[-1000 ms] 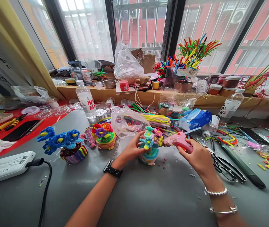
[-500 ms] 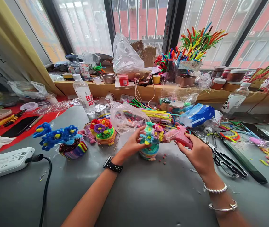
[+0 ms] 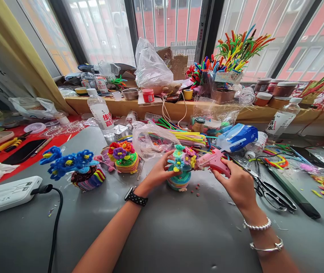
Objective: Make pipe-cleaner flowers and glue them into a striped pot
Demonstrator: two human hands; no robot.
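Note:
In front of me a small flower pot (image 3: 179, 181), wound in teal and pastel bands, stands on the grey table. Pipe-cleaner flowers (image 3: 182, 157) in mint, blue, pink and yellow rise from it. My left hand (image 3: 159, 168) is closed on these flowers from the left, its fingertips partly hidden behind the petals. A pink hot glue gun (image 3: 215, 161) is gripped in my right hand (image 3: 234, 182), its nozzle at the right side of the flowers. Whether the nozzle touches them I cannot tell. Reddish crumbs (image 3: 197, 190) lie beside the pot.
To the left stand a striped pot with blue flowers (image 3: 89, 176) and a green-topped pot (image 3: 126, 162). A white power strip (image 3: 10, 197) with a black cable lies at far left. Scissors (image 3: 276, 195) and a dark green bar (image 3: 295, 193) lie right. Pipe cleaners (image 3: 189, 137) are heaped behind.
Almost nothing differs. My right hand and the glue gun have shifted very slightly left and up, while my left hand keeps its place at the flowers.

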